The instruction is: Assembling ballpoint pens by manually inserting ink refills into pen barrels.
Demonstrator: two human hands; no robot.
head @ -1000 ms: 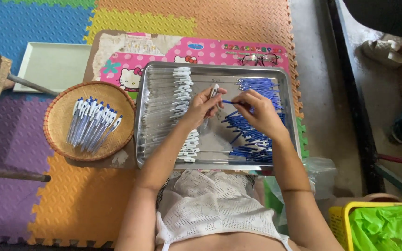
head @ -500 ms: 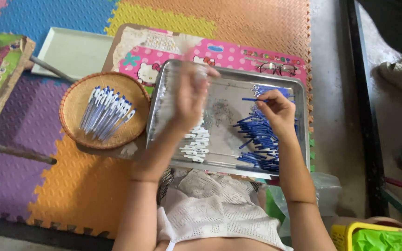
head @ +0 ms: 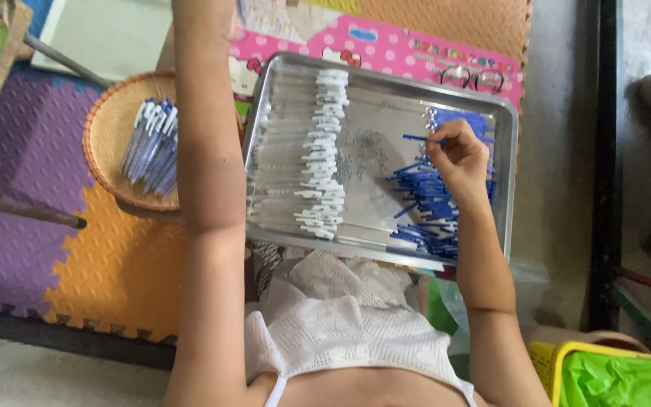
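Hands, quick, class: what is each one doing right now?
Left hand: out of view above the frame; cannot be told.
Right hand: closed, pinching a blue pen refill over the metal tray.

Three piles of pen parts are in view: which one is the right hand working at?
The blue refills at the right end of the metal tray. The right hand pinches one above them; the clear barrels and basket pens lie further left.

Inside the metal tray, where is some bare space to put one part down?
The shiny steel tray has a bare strip mid-tray between the clear pen barrels and the blue pen parts. Both sides are crowded; the right hand covers the blue pile.
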